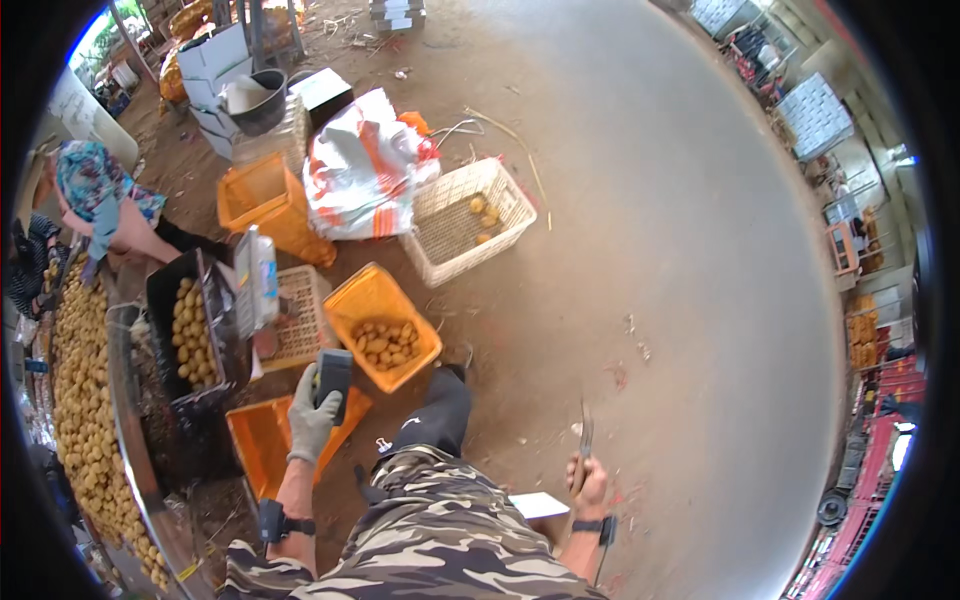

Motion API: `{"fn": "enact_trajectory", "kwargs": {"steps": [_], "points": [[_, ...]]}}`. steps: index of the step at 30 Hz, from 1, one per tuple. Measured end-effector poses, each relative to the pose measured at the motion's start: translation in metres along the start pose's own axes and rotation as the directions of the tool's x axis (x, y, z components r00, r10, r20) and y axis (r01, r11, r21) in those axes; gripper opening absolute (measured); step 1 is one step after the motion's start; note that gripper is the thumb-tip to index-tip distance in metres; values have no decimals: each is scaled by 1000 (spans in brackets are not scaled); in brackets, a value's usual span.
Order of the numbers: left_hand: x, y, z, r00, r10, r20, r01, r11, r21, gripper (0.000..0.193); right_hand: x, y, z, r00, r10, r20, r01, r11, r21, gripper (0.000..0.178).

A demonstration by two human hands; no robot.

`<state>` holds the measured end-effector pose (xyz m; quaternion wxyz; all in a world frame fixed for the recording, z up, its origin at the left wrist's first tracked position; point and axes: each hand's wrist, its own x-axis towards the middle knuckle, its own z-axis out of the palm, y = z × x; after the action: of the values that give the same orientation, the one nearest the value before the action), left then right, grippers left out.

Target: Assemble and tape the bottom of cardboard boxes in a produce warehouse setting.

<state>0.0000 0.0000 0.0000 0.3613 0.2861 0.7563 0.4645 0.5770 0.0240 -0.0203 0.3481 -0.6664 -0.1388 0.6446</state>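
My left hand [312, 425], in a grey glove, is closed around a dark grey, phone-like device [334, 378]. Just below it lies an orange crate [262, 436], partly covered by my arm. Beyond the device stands another orange crate [428, 347] with round yellow-brown produce [385, 343] like potatoes at its bottom. My bare right hand [588, 485] grips a small knife-like tool [586, 435] by its brown handle. Its narrow metal end points away from me, over the ground. The exact kind of tool is too small to tell.
At left, a long trough holds heaped produce [85, 400], with a person [105, 215] beside it. A black crate [215, 340], a scale [258, 285], a cream crate [430, 262], an orange bin [262, 195] and a white-orange sack [360, 170] stand ahead. Pavement [690, 300] spreads right.
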Motion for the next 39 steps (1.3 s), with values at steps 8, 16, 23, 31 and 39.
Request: {"fn": "enact_trajectory", "kwargs": {"steps": [8, 16, 23, 31, 39], "points": [[184, 150, 280, 972, -87, 216, 55, 987, 150, 80, 146, -64, -51, 934, -245, -259, 81, 853, -516, 27], [393, 254, 445, 914, -23, 404, -96, 958, 271, 81, 330, -246, -17, 811, -355, -465, -196, 583, -788, 34], [599, 315, 592, 965, -42, 258, -65, 917, 395, 83, 553, -425, 29, 892, -183, -413, -231, 599, -766, 38], [730, 310, 689, 913, -394, -106, 405, 842, 358, 82, 858, -792, 77, 931, -99, -352, -33, 937, -349, 36], [837, 303, 719, 787, -533, -310, 598, 782, 173, 58, 1070, -1097, 383, 938, -333, -100, 255, 854, -453, 26]]}}
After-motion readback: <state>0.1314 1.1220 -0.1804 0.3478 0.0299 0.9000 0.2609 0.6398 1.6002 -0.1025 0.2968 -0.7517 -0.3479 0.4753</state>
